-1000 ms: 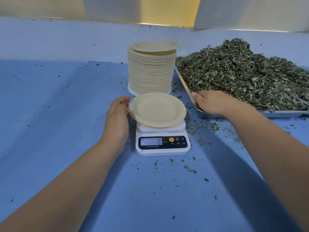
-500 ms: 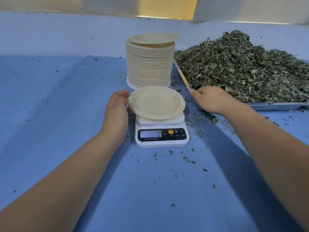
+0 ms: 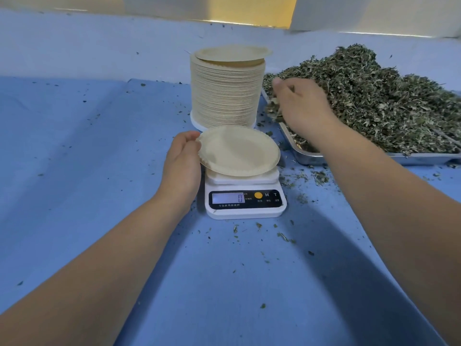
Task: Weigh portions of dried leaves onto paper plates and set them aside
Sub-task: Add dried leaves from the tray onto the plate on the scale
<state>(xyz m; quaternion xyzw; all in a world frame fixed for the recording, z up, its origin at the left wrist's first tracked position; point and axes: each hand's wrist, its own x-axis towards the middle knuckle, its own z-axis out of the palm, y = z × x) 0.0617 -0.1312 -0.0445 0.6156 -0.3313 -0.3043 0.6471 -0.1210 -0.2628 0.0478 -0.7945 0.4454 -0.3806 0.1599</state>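
Note:
An empty paper plate point(image 3: 240, 152) sits on the white digital scale point(image 3: 245, 203), whose display reads 0. My left hand point(image 3: 183, 162) holds the plate's left rim between thumb and fingers. My right hand point(image 3: 300, 104) is lifted over the near left corner of the metal tray point(image 3: 311, 158) and grips a small bunch of dried leaves, which poke out below the fingers. The large heap of dried leaves point(image 3: 374, 98) fills the tray to the right. A tall stack of paper plates point(image 3: 225, 88) stands just behind the scale.
Blue cloth point(image 3: 87, 158) covers the table, with leaf crumbs scattered around the scale and by the tray's front. The cloth to the left lies wide and bare. A pale wall point(image 3: 149, 6) runs along the far edge.
My right hand has risen from the tray's edge and moved back into the pile, now gripping leaves. My left hand has stayed on the plate's rim.

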